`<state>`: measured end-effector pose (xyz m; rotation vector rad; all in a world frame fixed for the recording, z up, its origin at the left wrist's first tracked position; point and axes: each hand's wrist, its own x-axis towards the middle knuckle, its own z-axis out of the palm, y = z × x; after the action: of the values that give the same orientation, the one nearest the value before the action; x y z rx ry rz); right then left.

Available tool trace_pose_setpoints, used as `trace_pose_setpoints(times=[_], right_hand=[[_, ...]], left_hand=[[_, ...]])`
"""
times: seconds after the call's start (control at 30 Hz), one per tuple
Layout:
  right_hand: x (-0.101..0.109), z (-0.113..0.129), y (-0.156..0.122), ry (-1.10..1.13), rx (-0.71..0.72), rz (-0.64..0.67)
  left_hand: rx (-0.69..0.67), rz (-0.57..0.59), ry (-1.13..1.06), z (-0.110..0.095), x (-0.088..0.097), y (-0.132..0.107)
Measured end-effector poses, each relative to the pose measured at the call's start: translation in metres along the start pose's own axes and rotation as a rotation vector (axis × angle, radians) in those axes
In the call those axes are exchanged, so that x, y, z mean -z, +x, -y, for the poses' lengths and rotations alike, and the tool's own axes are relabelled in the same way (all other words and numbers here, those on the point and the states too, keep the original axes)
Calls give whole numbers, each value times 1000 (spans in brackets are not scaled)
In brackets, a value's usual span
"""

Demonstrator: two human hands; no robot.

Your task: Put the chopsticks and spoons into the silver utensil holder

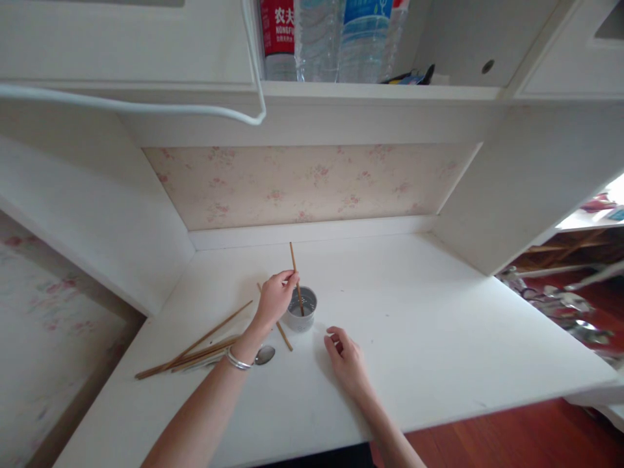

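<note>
My left hand, with silver bangles at its wrist, pinches a wooden chopstick between thumb and fingers. The chopstick stands nearly upright, its lower end inside a grey perforated holder on the white table. A second loose chopstick lies partly hidden behind that hand and forearm. Left of the forearm is a pile of chopsticks, and a metal spoon pokes out at its right. My right hand rests on the table right of the holder, empty, its fingers loosely bent and apart.
Above the white tabletop hangs a cabinet shelf with plastic water bottles. A white cable droops across at upper left. Side panels bound the table left and right. Several metal items sit on a lower surface at far right.
</note>
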<state>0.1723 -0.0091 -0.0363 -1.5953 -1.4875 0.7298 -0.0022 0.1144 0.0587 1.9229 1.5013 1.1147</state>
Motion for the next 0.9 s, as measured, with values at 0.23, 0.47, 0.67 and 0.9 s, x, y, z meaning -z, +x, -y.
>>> trace_pose_setpoints(times=[0.23,0.47,0.67,0.9], right_hand=[[1,2,0,-21,-18,7],[1,2,0,-31,-17,10],[1,2,0,-44,-18,16],[1,-1,-2,-70,-4,3]], left_hand=[[-49,13,81,-3,-2,1],[-54,15,88,-3,-3,2],[-43,27,50,2,-5,-1],[-1,-46,13,3,17,-22]])
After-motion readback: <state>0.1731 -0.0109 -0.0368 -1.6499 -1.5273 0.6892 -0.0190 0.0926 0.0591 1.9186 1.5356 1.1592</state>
